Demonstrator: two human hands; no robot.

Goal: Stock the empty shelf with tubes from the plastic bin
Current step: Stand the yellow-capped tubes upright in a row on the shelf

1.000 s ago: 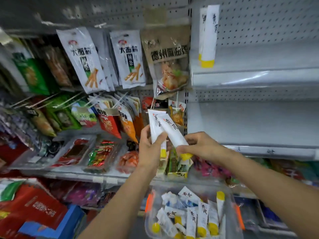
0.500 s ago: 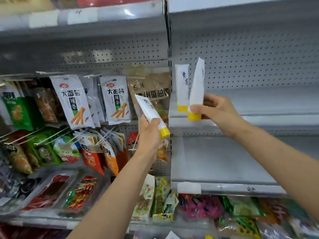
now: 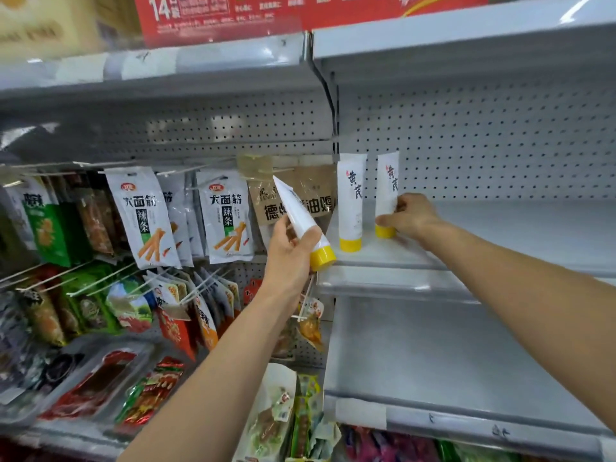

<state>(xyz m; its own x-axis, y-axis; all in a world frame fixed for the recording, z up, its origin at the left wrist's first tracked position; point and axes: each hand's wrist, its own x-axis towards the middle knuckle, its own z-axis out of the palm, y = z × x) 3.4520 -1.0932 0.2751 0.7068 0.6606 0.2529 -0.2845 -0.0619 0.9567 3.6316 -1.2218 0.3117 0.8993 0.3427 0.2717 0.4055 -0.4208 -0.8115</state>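
The job has only just begun. One white plastic tube with a yellow cap [image 3: 350,201] stands on its cap, all by itself, at the left end of the grey metal shelf [image 3: 506,238]. No hand touches it.

Just to its right is a second white tube [image 3: 386,190]. Its yellow cap sits on the shelf, or very close to it. The right hand [image 3: 411,216] holds this tube, with thumb and fingers curled round its lower part. So it is not let go yet.

The left hand [image 3: 286,258] is nearer and more to the left, in front of the hanging snack bags [image 3: 143,215]. It grips a third white tube [image 3: 298,215] round the fat end. The yellow cap points down and right, and the flat end leans up and left. This tube is in the air, just beside the shelf's near left corner, not on it.

The rest of the shelf, out to the right, is bare, and so is the grey shelf below [image 3: 450,361]. The plastic bin cannot be seen here, so I cannot tell how many tubes wait in it. I think most of the work is left to do.
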